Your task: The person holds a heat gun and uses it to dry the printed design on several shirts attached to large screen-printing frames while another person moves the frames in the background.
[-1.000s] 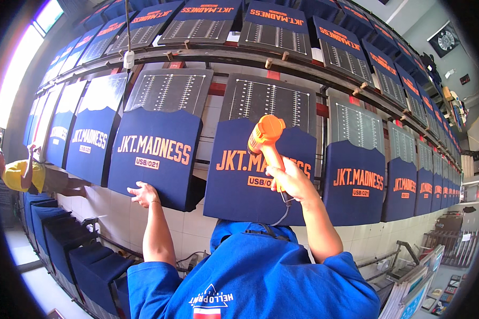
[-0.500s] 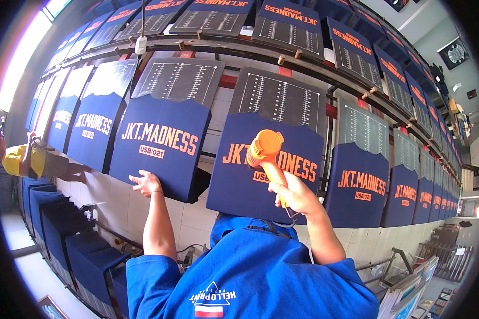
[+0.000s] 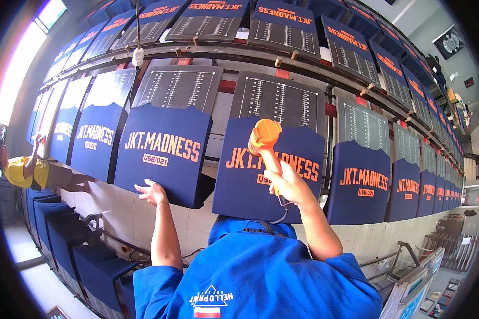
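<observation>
One orange hot-air gun (image 3: pixel 267 139) is held in the right hand (image 3: pixel 291 183), whose fingers are curled round its handle. The gun's round head appears over the lettering of a navy garment (image 3: pixel 240 183) fitted on a dark ruled board (image 3: pixel 275 98); the gap between gun and cloth cannot be judged. The left hand (image 3: pixel 153 192), fingers spread, lies at the lower edge of the adjoining garment (image 3: pixel 165 122). Far left: a person in a yellow top (image 3: pixel 20 171).
</observation>
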### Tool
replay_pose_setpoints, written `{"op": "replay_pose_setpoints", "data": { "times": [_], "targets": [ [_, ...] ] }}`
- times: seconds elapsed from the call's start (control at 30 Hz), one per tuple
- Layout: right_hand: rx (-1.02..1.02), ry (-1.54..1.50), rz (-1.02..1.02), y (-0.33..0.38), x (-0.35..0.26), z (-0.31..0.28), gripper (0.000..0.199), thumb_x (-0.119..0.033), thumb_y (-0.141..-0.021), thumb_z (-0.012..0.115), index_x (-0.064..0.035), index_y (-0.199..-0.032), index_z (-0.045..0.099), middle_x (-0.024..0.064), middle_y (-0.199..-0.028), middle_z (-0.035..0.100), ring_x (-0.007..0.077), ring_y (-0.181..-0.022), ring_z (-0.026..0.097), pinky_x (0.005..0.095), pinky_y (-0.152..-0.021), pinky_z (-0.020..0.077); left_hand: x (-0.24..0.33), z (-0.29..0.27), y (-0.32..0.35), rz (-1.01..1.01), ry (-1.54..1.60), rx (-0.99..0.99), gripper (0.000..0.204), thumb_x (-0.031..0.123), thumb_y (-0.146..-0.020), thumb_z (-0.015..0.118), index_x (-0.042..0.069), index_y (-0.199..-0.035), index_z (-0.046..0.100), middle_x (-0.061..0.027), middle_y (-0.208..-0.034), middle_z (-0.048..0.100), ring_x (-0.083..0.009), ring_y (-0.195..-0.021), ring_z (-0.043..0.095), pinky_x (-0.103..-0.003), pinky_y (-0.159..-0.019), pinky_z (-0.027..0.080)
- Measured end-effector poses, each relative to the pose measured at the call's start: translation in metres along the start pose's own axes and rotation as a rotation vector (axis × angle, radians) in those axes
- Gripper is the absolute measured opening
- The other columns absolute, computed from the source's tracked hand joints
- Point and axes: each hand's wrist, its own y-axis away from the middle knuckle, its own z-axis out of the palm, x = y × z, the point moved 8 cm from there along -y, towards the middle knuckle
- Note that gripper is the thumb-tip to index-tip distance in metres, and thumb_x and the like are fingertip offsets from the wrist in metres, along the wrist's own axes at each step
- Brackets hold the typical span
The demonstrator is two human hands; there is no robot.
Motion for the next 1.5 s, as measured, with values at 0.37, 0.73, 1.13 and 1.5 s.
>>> {"op": "replay_pose_setpoints", "data": {
  "times": [0.37, 0.73, 1.13, 1.5],
  "targets": [
    [0.018, -0.096, -0.006, -0.014, -0.008, 0.018, 0.031, -0.026, -0.094, 0.059, 0.0002, -0.109, 0.051, 0.0045, -0.083, 0.056, 0.0099, -0.059, 0.058, 0.0245, -0.053, 0.0509, -0.001, -0.006, 0.0, 0.113, 0.27, -0.082, 0.064, 0.045, -0.095, 0.047, 0.014, -0.146, 0.026, -0.0339, -0.135, 0.035, -0.0469, -0.117, 0.046, -0.053, -0.099, 0.041],
    [0.019, -0.055, 0.02, -0.011, -0.007, 0.046, 0.034, -0.025, -0.094, 0.058, 0.0015, -0.112, 0.05, 0.0066, -0.089, 0.057, 0.0101, -0.06, 0.058, 0.0244, -0.055, 0.0511, -0.011, 0.0, -0.015, 0.297, 0.389, -0.027, 0.057, 0.03, -0.095, 0.052, 0.004, -0.142, 0.032, -0.0272, -0.137, 0.042, -0.0424, -0.123, 0.043, -0.048, -0.105, 0.035],
    [0.011, -0.007, 0.087, 0.006, -0.004, 0.055, 0.036, -0.024, -0.093, 0.06, 0.0024, -0.116, 0.05, 0.0079, -0.09, 0.06, 0.0119, -0.061, 0.059, 0.0264, -0.057, 0.0509, -0.007, -0.006, -0.013, 0.318, 0.408, -0.036, 0.057, 0.03, -0.096, 0.052, 0.003, -0.141, 0.032, -0.027, -0.137, 0.042, -0.0426, -0.121, 0.044, -0.048, -0.104, 0.035],
    [0.034, -0.015, 0.065, 0.024, 0.004, 0.053, 0.042, -0.023, -0.094, 0.059, 0.0018, -0.124, 0.046, 0.003, -0.081, 0.055, 0.0101, -0.059, 0.059, 0.0247, -0.052, 0.0489, -0.01, 0.0, -0.012, 0.313, 0.422, -0.138, 0.056, 0.029, -0.096, 0.05, 0.007, -0.144, 0.029, -0.03, -0.135, 0.038, -0.0436, -0.12, 0.042, -0.049, -0.103, 0.035]
  ]
}}
